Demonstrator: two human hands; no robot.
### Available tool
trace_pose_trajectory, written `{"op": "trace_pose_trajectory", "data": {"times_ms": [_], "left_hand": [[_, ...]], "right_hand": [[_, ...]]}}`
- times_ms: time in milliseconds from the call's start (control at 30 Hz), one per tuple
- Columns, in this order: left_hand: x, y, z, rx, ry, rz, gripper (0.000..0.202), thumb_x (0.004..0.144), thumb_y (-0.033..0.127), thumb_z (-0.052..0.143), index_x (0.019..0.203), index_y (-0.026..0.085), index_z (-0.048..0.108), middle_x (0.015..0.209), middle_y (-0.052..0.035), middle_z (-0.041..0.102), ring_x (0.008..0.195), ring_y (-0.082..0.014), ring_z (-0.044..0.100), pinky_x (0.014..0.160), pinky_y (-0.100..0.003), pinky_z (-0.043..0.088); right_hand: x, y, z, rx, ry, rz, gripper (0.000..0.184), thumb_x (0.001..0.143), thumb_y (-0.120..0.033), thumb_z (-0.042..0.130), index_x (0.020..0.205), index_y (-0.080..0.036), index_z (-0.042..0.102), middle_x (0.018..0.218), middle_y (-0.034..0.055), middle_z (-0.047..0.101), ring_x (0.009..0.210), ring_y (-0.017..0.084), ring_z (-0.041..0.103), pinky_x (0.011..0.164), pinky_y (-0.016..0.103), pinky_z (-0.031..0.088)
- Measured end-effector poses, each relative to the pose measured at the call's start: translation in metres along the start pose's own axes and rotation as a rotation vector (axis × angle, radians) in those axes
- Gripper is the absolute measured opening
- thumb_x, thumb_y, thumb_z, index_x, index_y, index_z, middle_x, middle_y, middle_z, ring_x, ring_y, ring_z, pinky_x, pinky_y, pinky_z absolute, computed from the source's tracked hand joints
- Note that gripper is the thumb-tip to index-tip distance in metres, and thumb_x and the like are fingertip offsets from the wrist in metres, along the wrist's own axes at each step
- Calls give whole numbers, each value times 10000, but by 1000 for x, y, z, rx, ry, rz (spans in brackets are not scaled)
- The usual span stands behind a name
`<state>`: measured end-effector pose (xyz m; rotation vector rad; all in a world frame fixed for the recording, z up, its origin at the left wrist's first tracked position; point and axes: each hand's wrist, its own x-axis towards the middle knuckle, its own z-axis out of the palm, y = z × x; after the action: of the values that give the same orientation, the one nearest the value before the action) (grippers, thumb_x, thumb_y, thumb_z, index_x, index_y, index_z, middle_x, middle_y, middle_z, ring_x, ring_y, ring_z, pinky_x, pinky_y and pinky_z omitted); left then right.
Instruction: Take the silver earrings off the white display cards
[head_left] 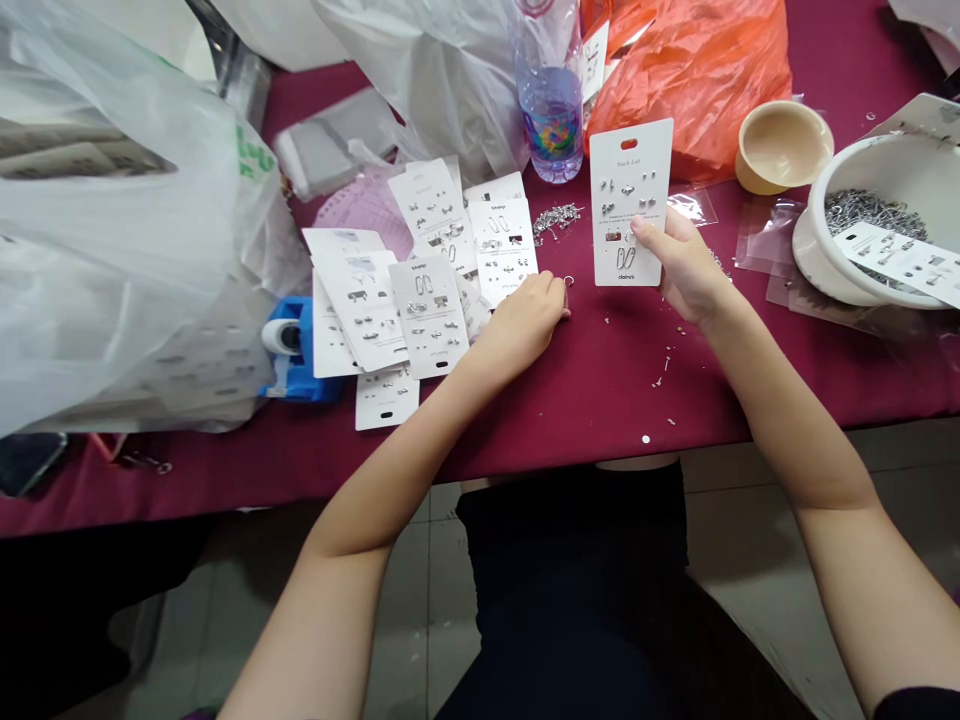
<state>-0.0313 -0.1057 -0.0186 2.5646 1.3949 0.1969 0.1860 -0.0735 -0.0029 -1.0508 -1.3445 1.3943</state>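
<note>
My right hand (686, 268) grips a white earring card (628, 200) upright by its lower right corner; several small metal earrings are fixed on it. My left hand (525, 318) rests on the maroon tablecloth (585, 390), fingers curled and pinched on a small silver ring (569, 281) at its fingertips. Just left of that hand lies a spread of several filled earring cards (420, 280). A small heap of loose silver pieces (556, 218) lies beyond my left hand.
A water bottle (551, 110), an orange bag (697, 70), a beige bowl (782, 145) and a white bowl (870, 180) of metal parts stand at the back right. Big white plastic bags (127, 230) fill the left. A blue tape dispenser (292, 350) sits near them.
</note>
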Motion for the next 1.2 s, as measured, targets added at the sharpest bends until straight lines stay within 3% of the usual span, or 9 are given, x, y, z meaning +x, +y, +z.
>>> {"op": "trace_pose_trajectory", "data": {"times_ms": [167,267,367,733,1000,1200], "left_hand": [[5,-3,3,2,15,67,248,913,8,319,892,174,502,979,-154,604,938,-274,560,802,-399,469],[6,-7,-3,-217,54,52,260,851,-33,351,831,222,402,906,-95,588,847,-215,547,775,-361,465],[6,-8,-11,-467,70,14,229,904,28,394,825,236,344,837,-44,576,744,-159,522,711,-313,454],[4,3,-29,-813,190,3,66,884,180,595,902,218,545,928,-31,663,876,-141,632,838,-309,546],[1,11,-30,-794,416,-64,28,898,194,585,894,220,595,930,-25,642,904,-145,643,880,-334,556],[1,12,-28,-723,433,-93,22,901,199,596,895,216,609,931,-33,646,917,-162,635,901,-367,553]], "right_hand": [[0,0,0,2,-8,11,762,706,-807,737,1255,-290,630,1332,78,690,1374,351,567,1052,536,567],[-1,-1,0,-1,-11,18,786,701,-813,735,1294,-311,616,1329,69,694,1354,342,587,1050,521,575],[-1,-2,0,-4,-23,7,798,706,-813,731,1315,-314,602,1321,67,694,1348,340,589,1050,523,573],[-8,-10,8,3,-38,5,717,735,-780,714,1240,-283,605,1346,85,666,1371,340,564,1058,514,569],[-16,-13,22,19,-53,-24,734,753,-819,669,1274,-310,580,1384,85,649,1410,348,533,1083,557,555],[-22,-11,31,38,-73,-27,680,785,-791,669,1263,-313,592,1399,79,640,1437,344,504,1097,562,548]]}}
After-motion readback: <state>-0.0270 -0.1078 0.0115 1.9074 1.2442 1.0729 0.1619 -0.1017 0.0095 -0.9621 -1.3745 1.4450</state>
